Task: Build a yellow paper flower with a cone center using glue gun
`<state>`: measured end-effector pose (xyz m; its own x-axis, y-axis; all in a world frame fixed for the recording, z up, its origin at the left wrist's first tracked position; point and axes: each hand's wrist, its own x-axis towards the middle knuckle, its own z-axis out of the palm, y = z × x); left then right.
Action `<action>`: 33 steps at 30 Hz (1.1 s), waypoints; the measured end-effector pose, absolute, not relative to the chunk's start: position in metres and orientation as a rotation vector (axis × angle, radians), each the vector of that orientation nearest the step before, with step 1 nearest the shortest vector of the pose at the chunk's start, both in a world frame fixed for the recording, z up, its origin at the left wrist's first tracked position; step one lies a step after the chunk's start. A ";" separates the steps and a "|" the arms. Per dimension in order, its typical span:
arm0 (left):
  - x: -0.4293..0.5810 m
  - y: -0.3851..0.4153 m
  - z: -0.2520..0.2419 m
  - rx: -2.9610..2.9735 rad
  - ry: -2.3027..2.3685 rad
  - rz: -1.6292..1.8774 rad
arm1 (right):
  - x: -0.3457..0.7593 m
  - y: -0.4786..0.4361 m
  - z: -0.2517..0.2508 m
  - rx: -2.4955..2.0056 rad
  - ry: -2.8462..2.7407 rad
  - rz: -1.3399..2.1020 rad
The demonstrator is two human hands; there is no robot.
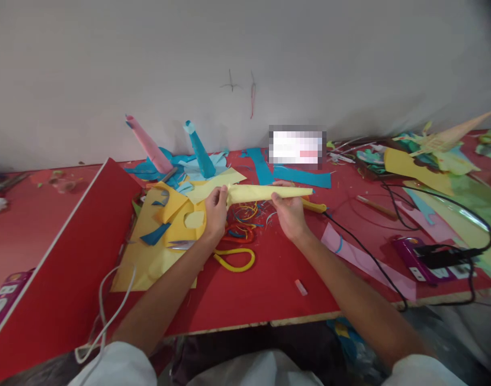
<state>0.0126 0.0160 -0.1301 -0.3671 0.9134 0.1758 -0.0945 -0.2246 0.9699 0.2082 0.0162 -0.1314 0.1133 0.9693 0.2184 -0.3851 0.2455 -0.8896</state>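
A long, pale yellow paper cone (261,193) lies level between my hands, above the red table. My left hand (216,212) grips its wide end, thumb against the paper. Around the narrower part on the right, my right hand (288,212) is closed, and the tip pokes out past the fingers with a bit of blue at its end. Below the cone are scissors with a yellow handle loop (236,269) and red-orange scissor handles (240,234). A yellow tool handle (314,206) with a black cord lies just beyond my right hand.
A pink paper cone (148,143) and a blue paper cone (202,153) stand at the back left. Yellow sheets (148,262) cover the left side. A red divider (76,257) rises at far left. Right are a pink strip (368,265), a purple power strip (416,260) and looping black cables.
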 end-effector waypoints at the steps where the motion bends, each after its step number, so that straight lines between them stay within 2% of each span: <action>1: 0.014 0.016 -0.130 0.990 1.225 1.690 | 0.210 0.018 -0.132 -0.754 -0.953 1.151; 11: 0.013 0.017 -0.126 0.678 1.134 1.655 | 0.213 0.016 -0.116 -0.634 -0.912 1.194; 26: 0.013 0.017 -0.130 0.951 1.228 1.621 | 0.212 0.014 -0.120 -0.652 -1.067 1.142; 33: 0.012 0.017 -0.132 1.051 1.268 1.634 | 0.213 0.020 -0.129 -0.731 -0.886 1.206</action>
